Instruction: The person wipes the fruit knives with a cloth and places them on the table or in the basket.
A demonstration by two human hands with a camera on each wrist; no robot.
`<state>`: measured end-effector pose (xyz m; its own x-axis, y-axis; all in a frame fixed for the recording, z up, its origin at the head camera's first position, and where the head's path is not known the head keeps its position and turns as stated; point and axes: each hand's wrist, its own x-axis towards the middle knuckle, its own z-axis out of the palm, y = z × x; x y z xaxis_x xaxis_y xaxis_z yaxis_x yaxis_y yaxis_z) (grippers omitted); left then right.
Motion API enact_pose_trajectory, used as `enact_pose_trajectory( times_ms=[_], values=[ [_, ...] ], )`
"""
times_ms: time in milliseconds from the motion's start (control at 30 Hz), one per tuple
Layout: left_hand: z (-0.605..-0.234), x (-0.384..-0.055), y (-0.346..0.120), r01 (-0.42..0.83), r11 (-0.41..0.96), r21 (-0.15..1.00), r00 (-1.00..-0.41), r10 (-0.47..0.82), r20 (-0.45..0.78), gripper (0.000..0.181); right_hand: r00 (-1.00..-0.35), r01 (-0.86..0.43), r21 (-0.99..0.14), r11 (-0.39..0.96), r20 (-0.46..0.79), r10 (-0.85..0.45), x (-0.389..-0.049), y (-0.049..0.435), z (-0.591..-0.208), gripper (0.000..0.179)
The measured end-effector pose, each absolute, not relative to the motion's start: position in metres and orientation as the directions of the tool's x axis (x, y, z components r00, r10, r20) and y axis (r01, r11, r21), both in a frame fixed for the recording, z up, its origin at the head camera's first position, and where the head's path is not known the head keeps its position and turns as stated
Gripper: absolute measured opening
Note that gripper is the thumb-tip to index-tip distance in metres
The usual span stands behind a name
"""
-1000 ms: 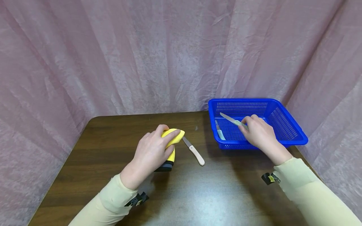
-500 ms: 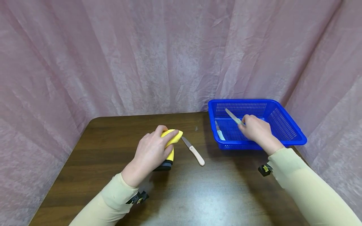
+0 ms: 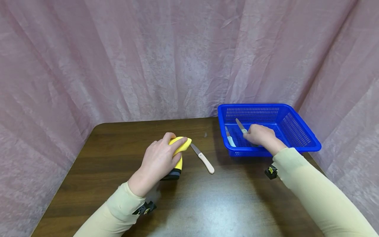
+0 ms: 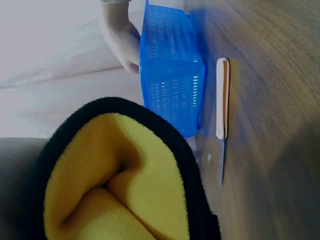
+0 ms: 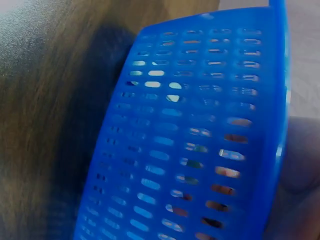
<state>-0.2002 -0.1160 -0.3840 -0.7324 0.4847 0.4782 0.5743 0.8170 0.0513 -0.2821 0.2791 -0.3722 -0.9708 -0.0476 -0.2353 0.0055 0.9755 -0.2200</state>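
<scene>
Inside the blue basket [image 3: 299,131], my right hand [image 3: 262,135] grips a knife [image 3: 241,126] by its pale green handle, blade angled up and to the left. A second knife [image 3: 230,140] with a pale handle lies along the basket's left side. My left hand [image 3: 158,158] pinches a folded yellow cloth [image 3: 181,144] with a dark edge over the table. Just right of the cloth, a knife with a cream handle [image 3: 206,163] lies on the wood. The left wrist view shows the cloth [image 4: 145,145] close up; in the right wrist view the basket wall hides most of the right hand.
The brown wooden table [image 3: 112,158] carries the basket at its back right. Pink curtains [image 3: 165,65] hang behind the table and on both sides.
My right hand has moved left and lower into the basket, and the knife in it has come down with it. The left hand and the cloth have hardly shifted.
</scene>
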Motion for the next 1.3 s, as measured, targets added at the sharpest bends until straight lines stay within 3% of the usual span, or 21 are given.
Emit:
enact_pose_trajectory(
  times_ms=[767,1033,1300],
  values=[
    [-0.387,-0.198,-0.115,0.564,0.823,0.060,-0.745,0.476,0.468,0.052,-0.929,0.026,-0.173,0.984,-0.369,-0.041,-0.300,0.265,-0.394,0.028],
    [-0.390,-0.198,-0.116,0.563,0.824,0.067,-0.747,0.473,0.466,0.052,-0.895,0.022,-0.180,0.983,-0.443,-0.061,-0.318,0.279,-0.415,0.034],
    [-0.391,-0.198,-0.118,0.549,0.833,0.071,-0.762,0.464,0.451,0.053,-0.897,0.022,-0.182,0.983,-0.438,-0.061,-0.302,0.266,-0.397,0.028]
  ],
)
